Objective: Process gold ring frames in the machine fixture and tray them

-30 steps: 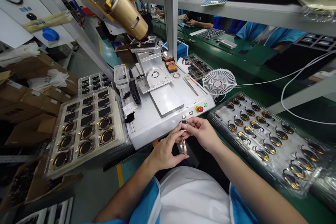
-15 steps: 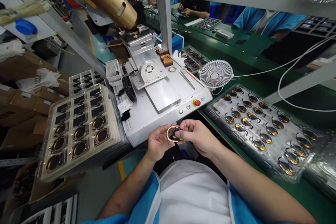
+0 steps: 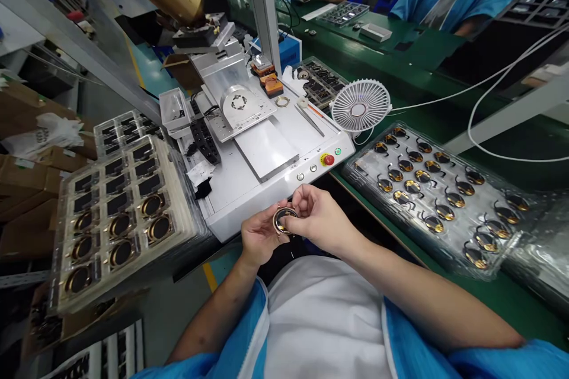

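Observation:
In front of my waist, my left hand (image 3: 258, 237) is closed around a gold ring-shaped watch case (image 3: 275, 226), fingers along its left and far side. My right hand (image 3: 324, 222) has its thumb pressed onto a round black watch screen (image 3: 283, 214), which lies within or over the ring; the fingers hide its right part, so I cannot tell if it is seated. Just beyond both hands is the front of a white machine base (image 3: 226, 213), with a red stop button (image 3: 328, 160) on its panel.
Stacked trays (image 3: 175, 207) of black and gold watch parts stand at left. A clear tray (image 3: 373, 174) of round parts with curved tails lies at right. Tweezers (image 3: 311, 120), a white fan (image 3: 360, 105) and a metal plate (image 3: 269, 151) are beyond my hands. Co-workers sit across the bench.
The black screen has moved left into line with the gold case, where before it overlapped only the right side. Both hands stay together, and the camera view has shifted slightly.

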{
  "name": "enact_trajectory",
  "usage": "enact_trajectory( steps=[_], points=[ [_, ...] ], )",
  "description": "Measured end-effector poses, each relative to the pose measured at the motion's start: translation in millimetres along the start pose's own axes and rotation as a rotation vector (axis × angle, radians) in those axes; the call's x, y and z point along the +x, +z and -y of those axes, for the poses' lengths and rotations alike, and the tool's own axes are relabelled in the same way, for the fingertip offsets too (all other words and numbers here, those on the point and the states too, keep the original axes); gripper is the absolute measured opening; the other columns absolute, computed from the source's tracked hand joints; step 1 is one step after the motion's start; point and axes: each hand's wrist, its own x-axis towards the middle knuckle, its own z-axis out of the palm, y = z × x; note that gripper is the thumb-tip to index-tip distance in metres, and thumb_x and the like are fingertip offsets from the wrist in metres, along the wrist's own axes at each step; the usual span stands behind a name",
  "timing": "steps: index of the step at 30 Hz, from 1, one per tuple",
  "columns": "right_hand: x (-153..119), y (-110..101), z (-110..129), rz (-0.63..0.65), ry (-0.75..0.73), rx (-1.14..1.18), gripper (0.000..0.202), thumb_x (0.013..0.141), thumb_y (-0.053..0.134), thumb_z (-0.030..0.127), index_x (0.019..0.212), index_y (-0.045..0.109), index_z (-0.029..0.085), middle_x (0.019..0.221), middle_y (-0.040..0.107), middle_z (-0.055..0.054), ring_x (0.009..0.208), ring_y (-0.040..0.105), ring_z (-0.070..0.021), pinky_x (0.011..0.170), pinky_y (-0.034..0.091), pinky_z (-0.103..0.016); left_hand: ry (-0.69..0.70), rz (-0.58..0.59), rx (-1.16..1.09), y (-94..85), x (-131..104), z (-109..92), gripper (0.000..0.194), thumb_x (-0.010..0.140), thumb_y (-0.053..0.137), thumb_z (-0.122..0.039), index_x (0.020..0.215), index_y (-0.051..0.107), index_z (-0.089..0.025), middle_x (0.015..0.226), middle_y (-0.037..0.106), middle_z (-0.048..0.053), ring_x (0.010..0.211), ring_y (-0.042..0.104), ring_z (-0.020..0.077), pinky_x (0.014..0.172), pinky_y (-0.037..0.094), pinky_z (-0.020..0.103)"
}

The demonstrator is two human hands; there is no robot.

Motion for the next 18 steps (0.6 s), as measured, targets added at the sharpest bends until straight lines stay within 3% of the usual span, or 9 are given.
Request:
enact_trajectory(
  steps=[12, 18],
  points=[
    [3.9, 0.5, 1.0, 0.020, 0.043, 0.042, 0.036, 0.058, 0.069, 0.022, 0.082, 0.042, 0.016, 0.059, 0.054, 0.007, 0.050, 0.048, -0.0014, 0.047, 0.039, -0.011, -0.008, -0.045, 0.069, 0.4, -0.8, -0.3, 0.051, 0.071, 0.093, -0.032, 0.119, 0.075, -0.035, 0.119, 0.072, 0.008, 0.104, 0.074, 0.0261, 0.092, 0.064, 0.036],
    [6.3, -4.5, -3.1, 0.036, 0.073, 0.078, 0.048, 0.058, 0.082, 0.028, 0.086, 0.045, 0.015, 0.062, 0.059, 0.006, 0.052, 0.055, -0.0028, 0.049, 0.046, -0.012, 0.027, -0.040, 0.034, 1.6, -0.3, 1.3, 0.050, 0.075, 0.090, -0.028, 0.122, 0.074, -0.033, 0.121, 0.071, 0.009, 0.107, 0.073, 0.0247, 0.093, 0.063, 0.033]
  ],
)
